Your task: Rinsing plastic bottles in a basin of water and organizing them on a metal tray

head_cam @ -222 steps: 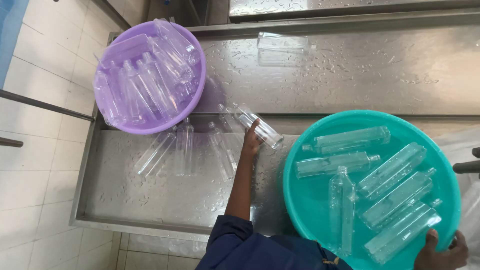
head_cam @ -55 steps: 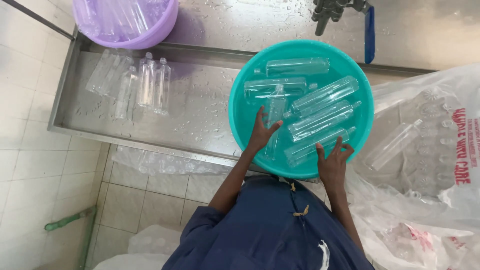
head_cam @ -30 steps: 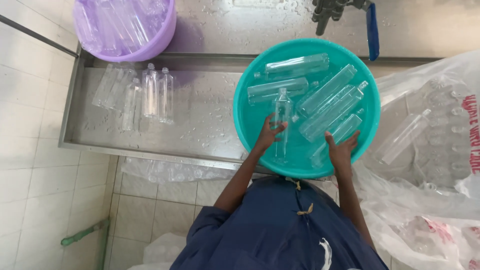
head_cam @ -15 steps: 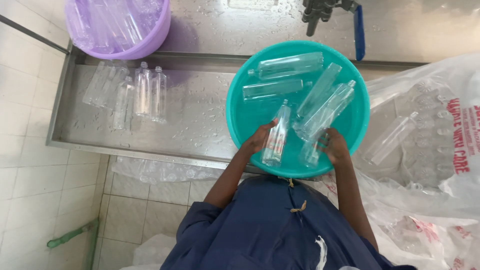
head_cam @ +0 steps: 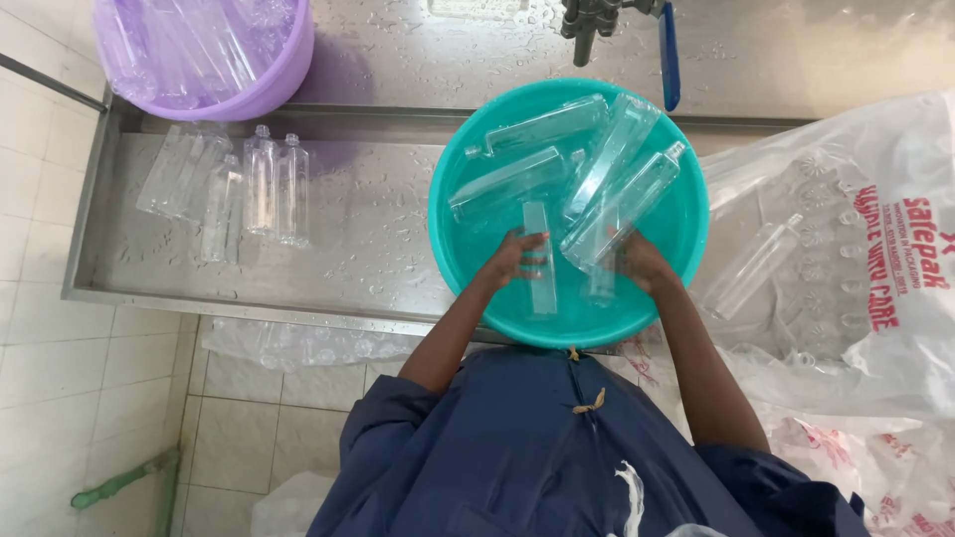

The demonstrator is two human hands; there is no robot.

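Note:
A teal basin (head_cam: 453,249) of water sits on the steel counter in front of me, with several clear plastic bottles (head_cam: 542,129) floating in it. My left hand (head_cam: 509,261) is inside the basin, fingers closed around one upright-lying clear bottle (head_cam: 540,278). My right hand (head_cam: 642,261) is also in the water, gripping the lower end of another clear bottle (head_cam: 622,209) that slants up to the right. Both forearms come from my dark blue sleeves at the bottom.
A purple basin (head_cam: 269,85) filled with clear bottles stands at the back left. Several washed bottles (head_cam: 264,189) lie on the wet steel trough (head_cam: 368,229). A big plastic sack of bottles (head_cam: 846,259) is at the right. A tap with a blue handle (head_cam: 668,50) hangs above the basin.
Both hands have stayed in the teal basin, shifting bottles about. The left hand has turned its bottle to lie straight, and the bottles in the water have drifted.

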